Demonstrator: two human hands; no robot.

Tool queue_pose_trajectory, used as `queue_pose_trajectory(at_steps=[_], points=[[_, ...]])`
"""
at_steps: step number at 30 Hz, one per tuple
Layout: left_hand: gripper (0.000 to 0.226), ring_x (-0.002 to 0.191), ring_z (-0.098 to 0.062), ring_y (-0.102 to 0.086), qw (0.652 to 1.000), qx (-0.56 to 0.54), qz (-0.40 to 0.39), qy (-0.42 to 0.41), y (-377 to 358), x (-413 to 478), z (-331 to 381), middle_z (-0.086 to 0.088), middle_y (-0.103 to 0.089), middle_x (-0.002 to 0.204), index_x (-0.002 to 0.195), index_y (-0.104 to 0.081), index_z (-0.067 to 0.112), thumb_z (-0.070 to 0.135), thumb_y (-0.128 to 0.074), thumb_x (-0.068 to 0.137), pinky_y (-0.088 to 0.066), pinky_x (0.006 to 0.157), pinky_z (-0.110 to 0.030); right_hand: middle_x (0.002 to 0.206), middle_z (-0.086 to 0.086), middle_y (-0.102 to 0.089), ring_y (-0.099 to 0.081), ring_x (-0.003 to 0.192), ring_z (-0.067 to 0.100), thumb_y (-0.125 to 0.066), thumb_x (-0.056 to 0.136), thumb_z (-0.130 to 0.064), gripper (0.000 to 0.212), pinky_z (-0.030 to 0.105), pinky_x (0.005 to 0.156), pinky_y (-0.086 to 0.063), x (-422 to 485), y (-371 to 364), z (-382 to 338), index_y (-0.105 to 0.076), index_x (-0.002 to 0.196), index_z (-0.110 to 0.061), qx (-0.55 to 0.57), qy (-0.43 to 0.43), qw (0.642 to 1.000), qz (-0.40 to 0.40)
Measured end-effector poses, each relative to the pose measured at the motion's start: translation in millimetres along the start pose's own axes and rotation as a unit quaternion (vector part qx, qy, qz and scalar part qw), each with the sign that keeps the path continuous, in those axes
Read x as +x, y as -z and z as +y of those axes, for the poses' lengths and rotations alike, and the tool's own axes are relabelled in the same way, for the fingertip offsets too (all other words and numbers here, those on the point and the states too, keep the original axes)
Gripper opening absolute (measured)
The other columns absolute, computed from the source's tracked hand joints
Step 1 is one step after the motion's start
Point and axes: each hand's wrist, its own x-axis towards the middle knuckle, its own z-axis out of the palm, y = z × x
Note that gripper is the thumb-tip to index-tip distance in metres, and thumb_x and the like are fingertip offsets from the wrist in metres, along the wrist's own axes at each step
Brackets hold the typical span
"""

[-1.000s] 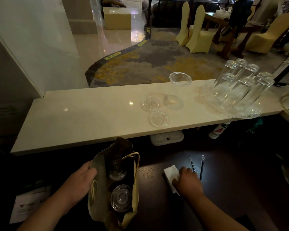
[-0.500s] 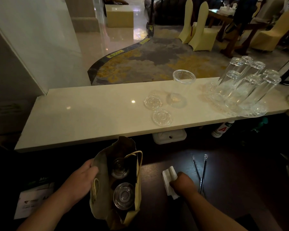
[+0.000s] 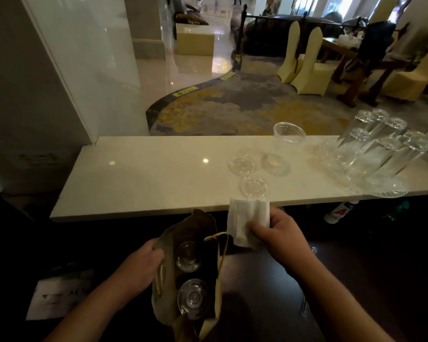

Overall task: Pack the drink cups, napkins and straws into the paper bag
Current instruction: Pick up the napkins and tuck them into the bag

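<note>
A brown paper bag (image 3: 167, 282) stands open on the dark lower counter. Two lidded clear drink cups (image 3: 192, 275) sit inside it, one behind the other. My left hand (image 3: 140, 270) grips the bag's left wall and holds it open. My right hand (image 3: 281, 234) pinches a white napkin (image 3: 246, 222) and holds it in the air just right of the bag's mouth, above the rope handle. The straws are mostly hidden behind my right forearm; only a faint tip shows.
A pale marble shelf (image 3: 143, 174) runs across behind the bag. On it lie two loose clear lids (image 3: 248, 175), an empty clear cup (image 3: 283, 146) and several upturned glasses (image 3: 378, 149) at the right. A white card (image 3: 57, 296) lies at lower left.
My right hand has lifted the napkin off the dark counter and carried it up and left, beside the bag's opening. My left hand stays on the bag.
</note>
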Motion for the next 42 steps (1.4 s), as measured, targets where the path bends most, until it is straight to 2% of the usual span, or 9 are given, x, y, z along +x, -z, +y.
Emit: queue_pose_trajectory(at_steps=[8, 13, 18, 21, 24, 28, 33, 36, 42], points=[[0.023, 0.100, -0.016, -0.069, 1.000, -0.007, -0.015, -0.004, 4, -4, 2, 0.003, -0.075, 0.107, 0.112, -0.065, 0.041, 0.029, -0.049, 0.101, -0.052, 0.086, -0.033, 0.085, -0.009, -0.072, -0.070, 0.075, 0.007, -0.076, 0.086, -0.014, 0.019, 0.020, 0.061, -0.056, -15, -31, -115, -0.068, 0.088, -0.031, -0.017, 0.170, 0.985, -0.027], [0.018, 0.101, -0.018, -0.070, 1.000, -0.017, -0.012, -0.013, 8, -5, -5, 0.001, -0.076, 0.104, 0.105, -0.067, 0.040, 0.036, -0.051, 0.097, -0.055, 0.093, -0.039, 0.077, -0.002, -0.068, -0.067, 0.069, 0.012, -0.072, 0.086, -0.027, 0.012, 0.042, 0.061, -0.060, -23, -73, -122, -0.060, 0.086, -0.027, -0.111, 0.189, 0.974, -0.062], [0.022, 0.104, -0.017, -0.072, 0.999, -0.046, -0.013, -0.014, 10, 0, -11, 0.003, -0.078, 0.108, 0.110, -0.069, 0.043, 0.036, -0.052, 0.098, -0.054, 0.102, -0.045, 0.080, -0.005, -0.058, -0.056, 0.070, 0.019, -0.063, 0.089, -0.030, 0.017, 0.036, 0.058, -0.047, -20, -112, -91, -0.047, 0.090, -0.024, -0.363, 0.194, 0.907, -0.089], [0.029, 0.101, -0.020, -0.075, 0.998, -0.064, -0.018, -0.004, 9, 2, -11, 0.001, -0.080, 0.106, 0.119, -0.070, 0.040, 0.038, -0.052, 0.098, -0.056, 0.100, -0.049, 0.095, 0.001, -0.065, -0.055, 0.075, 0.022, -0.064, 0.091, -0.024, 0.019, 0.032, 0.057, -0.041, -17, -127, -74, -0.050, 0.104, -0.022, -0.440, 0.144, 0.876, -0.131], [0.022, 0.100, -0.018, -0.072, 0.997, -0.073, -0.026, 0.002, 7, -1, -5, 0.002, -0.077, 0.109, 0.119, -0.067, 0.038, 0.036, -0.052, 0.103, -0.057, 0.085, -0.037, 0.106, 0.004, -0.066, -0.064, 0.092, 0.027, -0.068, 0.091, -0.023, 0.034, 0.038, 0.071, -0.054, -10, -140, -57, -0.053, 0.120, -0.017, -0.466, 0.069, 0.859, -0.201], [0.016, 0.094, -0.015, -0.068, 0.999, -0.045, -0.021, -0.005, 7, -3, -2, 0.003, -0.073, 0.105, 0.102, -0.060, 0.048, 0.037, -0.048, 0.103, -0.051, 0.070, -0.029, 0.100, 0.005, -0.065, -0.065, 0.094, 0.027, -0.064, 0.093, -0.027, 0.023, 0.041, 0.081, -0.056, 8, -155, -28, -0.062, 0.113, -0.017, -0.465, -0.016, 0.847, -0.255], [0.031, 0.099, -0.019, -0.067, 1.000, -0.018, -0.026, -0.001, 7, -2, -3, 0.002, -0.070, 0.109, 0.128, -0.057, 0.041, 0.034, -0.043, 0.102, -0.053, 0.078, -0.033, 0.128, 0.017, -0.058, -0.057, 0.116, 0.040, -0.064, 0.094, -0.022, 0.048, 0.053, 0.095, -0.050, 29, -167, -19, -0.054, 0.138, -0.007, -0.452, -0.141, 0.793, -0.384], [0.034, 0.097, -0.020, -0.067, 1.000, -0.004, -0.018, 0.000, 6, 0, -4, 0.000, -0.070, 0.108, 0.131, -0.058, 0.037, 0.032, -0.042, 0.102, -0.055, 0.078, -0.034, 0.139, 0.016, -0.051, -0.051, 0.128, 0.035, -0.052, 0.102, -0.024, 0.046, 0.043, 0.103, -0.046, 42, -167, -5, -0.047, 0.144, -0.007, -0.504, -0.167, 0.755, -0.385], [0.029, 0.094, -0.017, -0.066, 1.000, -0.010, -0.013, -0.003, 0, -4, 0, 0.000, -0.068, 0.108, 0.125, -0.057, 0.038, 0.027, -0.041, 0.104, -0.049, 0.065, -0.028, 0.139, 0.016, -0.053, -0.052, 0.129, 0.032, -0.057, 0.099, -0.016, 0.042, 0.036, 0.100, -0.045, 46, -161, 12, -0.054, 0.140, -0.007, -0.471, -0.176, 0.787, -0.357]])
